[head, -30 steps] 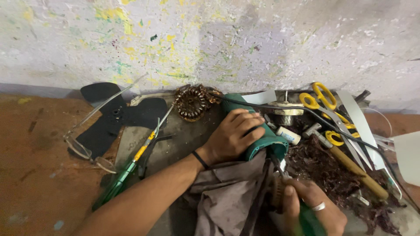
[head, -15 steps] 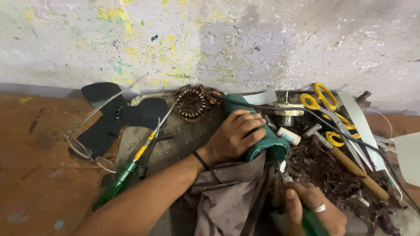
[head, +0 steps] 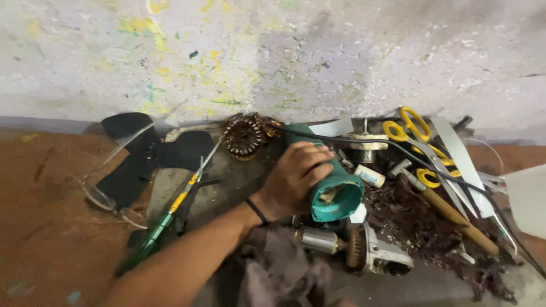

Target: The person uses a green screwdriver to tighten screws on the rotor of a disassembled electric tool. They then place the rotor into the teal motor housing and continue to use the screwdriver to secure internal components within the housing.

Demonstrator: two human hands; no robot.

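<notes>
On the cluttered floor below the paint-flecked wall [head: 273,51], the left hand [head: 293,179] is wrapped around a teal motor housing [head: 335,190], fingers curled over its top and thumb tucked below, gripping it firmly. The housing sits directly under that palm, its long axis running from the upper left down to the lower right, and its open round mouth faces right and a little toward the camera. Just below that opening lies the bare rotor [head: 341,244], a shaft with a grey winding stack and a copper-coloured gear end fixed to a metal head, its long axis lying roughly left to right, close under the housing but apart from it. The left hand is plainly the nearer one to both parts; the right hand is out of the picture, so I cannot tell how it is set. A black cord [head: 398,149] runs from behind the housing off to the right, over a hammer [head: 449,213] and past yellow scissors [head: 412,128]. A copper coil [head: 245,135], a black fan blade [head: 142,159] and a green screwdriver [head: 165,224] lie to the left (all untouched). Compared with half a second ago, the right hand that was holding the rotor end low in the view has dropped out of frame, and the rotor now lies exposed on the floor beside a crumpled grey rag [head: 278,273].
</notes>
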